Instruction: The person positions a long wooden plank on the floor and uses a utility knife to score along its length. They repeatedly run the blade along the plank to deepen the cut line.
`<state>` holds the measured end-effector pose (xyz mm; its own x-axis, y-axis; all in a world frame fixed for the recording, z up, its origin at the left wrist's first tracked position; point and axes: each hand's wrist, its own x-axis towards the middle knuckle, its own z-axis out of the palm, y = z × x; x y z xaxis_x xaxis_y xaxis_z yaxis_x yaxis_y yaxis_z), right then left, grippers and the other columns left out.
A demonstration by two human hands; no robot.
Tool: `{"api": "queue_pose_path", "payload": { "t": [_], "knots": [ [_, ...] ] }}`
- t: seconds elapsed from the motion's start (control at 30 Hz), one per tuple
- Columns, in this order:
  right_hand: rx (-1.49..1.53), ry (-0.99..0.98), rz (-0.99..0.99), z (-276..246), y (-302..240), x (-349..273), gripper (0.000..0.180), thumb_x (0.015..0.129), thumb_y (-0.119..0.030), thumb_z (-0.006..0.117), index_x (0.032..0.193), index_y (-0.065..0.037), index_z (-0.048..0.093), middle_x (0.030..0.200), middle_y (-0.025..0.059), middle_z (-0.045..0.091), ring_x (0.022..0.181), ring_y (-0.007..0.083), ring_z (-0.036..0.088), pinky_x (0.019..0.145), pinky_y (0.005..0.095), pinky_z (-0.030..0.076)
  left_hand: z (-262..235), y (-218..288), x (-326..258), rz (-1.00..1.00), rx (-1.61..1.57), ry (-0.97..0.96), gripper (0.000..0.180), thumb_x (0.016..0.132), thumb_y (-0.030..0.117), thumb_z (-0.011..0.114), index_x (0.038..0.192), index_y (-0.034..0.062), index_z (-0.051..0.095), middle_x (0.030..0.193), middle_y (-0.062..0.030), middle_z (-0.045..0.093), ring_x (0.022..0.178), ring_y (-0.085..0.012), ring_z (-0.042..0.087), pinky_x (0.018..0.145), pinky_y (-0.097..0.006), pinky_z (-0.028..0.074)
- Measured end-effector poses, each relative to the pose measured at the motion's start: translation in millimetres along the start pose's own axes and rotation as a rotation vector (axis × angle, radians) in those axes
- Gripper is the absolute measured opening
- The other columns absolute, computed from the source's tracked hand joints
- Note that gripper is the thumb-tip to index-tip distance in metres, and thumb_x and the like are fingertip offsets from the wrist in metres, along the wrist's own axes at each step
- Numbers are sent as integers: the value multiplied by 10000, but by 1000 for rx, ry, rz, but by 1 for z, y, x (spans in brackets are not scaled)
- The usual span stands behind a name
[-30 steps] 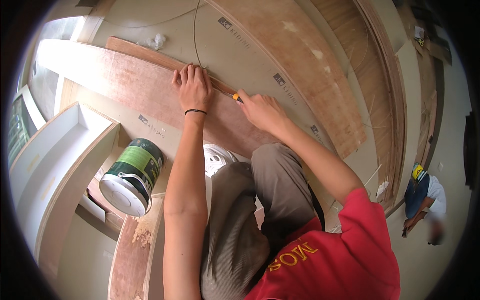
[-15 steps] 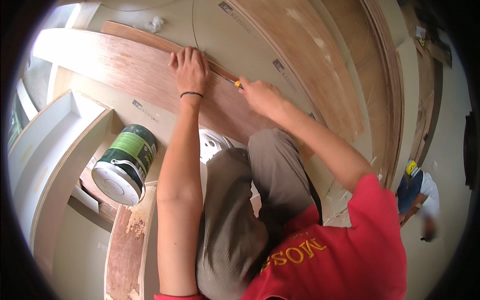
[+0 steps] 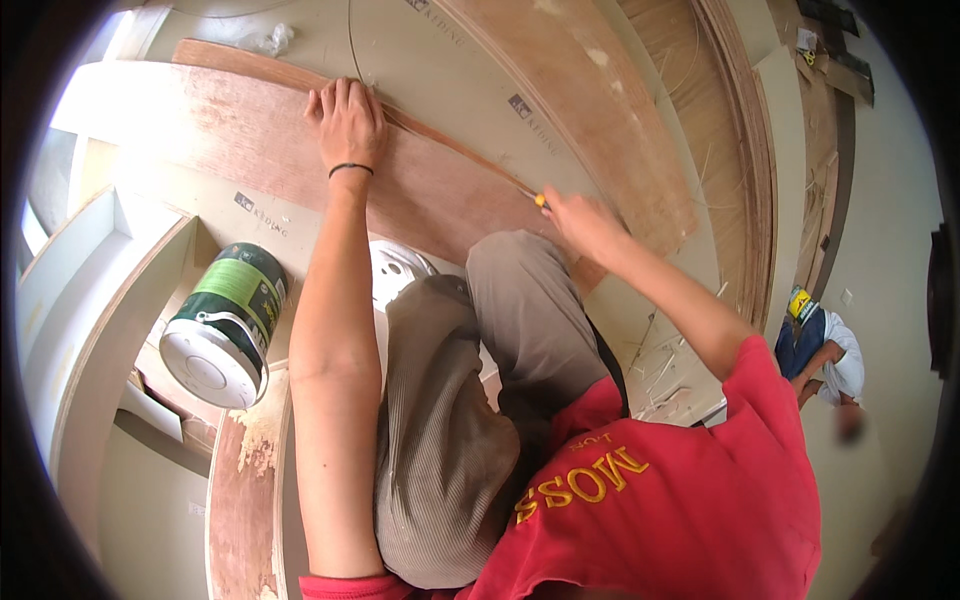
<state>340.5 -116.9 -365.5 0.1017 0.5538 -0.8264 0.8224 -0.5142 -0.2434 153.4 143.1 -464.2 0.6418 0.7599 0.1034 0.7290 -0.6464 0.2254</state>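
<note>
A long curved wooden board (image 3: 250,125) lies across in front of me, and a narrow reddish-brown wooden strip (image 3: 240,62) runs along its far edge. My left hand (image 3: 350,125), with a dark band at the wrist, is closed over that far edge with its fingers curled. Farther right, my right hand (image 3: 585,222) is closed around a yellow-handled knife (image 3: 541,200), its thin blade at the board's far edge. Most of the handle is hidden in my fingers, which are slightly blurred.
A green paint bucket (image 3: 235,290) with a white lid lies tilted at left, beside a curved box-like frame (image 3: 120,275). More curved boards (image 3: 600,90) stretch along the far right. Wood shavings (image 3: 665,375) litter the floor, and another person (image 3: 825,350) is at right.
My right hand and the knife have moved right and toward me along the board's edge, away from my left hand. My left hand keeps its place on the board while the view shifts.
</note>
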Motion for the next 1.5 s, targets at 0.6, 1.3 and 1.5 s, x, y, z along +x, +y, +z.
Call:
{"api": "queue_pose_path", "payload": {
  "t": [0.6, 1.3, 1.5],
  "knots": [
    [335, 300, -192, -30, -64, 60, 239, 1005, -289, 488, 1046, -54, 482, 668, 224, 618, 654, 458, 609, 580, 552, 460, 2, 2, 0, 2, 12, 27, 164, 944, 182, 522, 978, 50, 613, 1105, -92, 623, 1165, -251, 525, 1078, -465, 272],
    [261, 214, -229, -43, -90, 88, 237, 992, -219, 492, 1047, 7, 533, 787, 237, 672, 783, 428, 668, 685, 536, 528, 0, 3, 0, 0, -4, 38, 173, 967, 191, 506, 969, 41, 592, 1098, -98, 612, 1148, -272, 522, 1064, -467, 283],
    [255, 134, -187, -40, -71, 74, 264, 1008, -261, 474, 1041, -3, 519, 793, 236, 664, 782, 443, 656, 684, 539, 520, -2, 3, 2, -13, -4, 12, 178, 968, 189, 503, 981, 37, 595, 1102, -92, 607, 1146, -268, 518, 1067, -459, 276]
  ]
}}
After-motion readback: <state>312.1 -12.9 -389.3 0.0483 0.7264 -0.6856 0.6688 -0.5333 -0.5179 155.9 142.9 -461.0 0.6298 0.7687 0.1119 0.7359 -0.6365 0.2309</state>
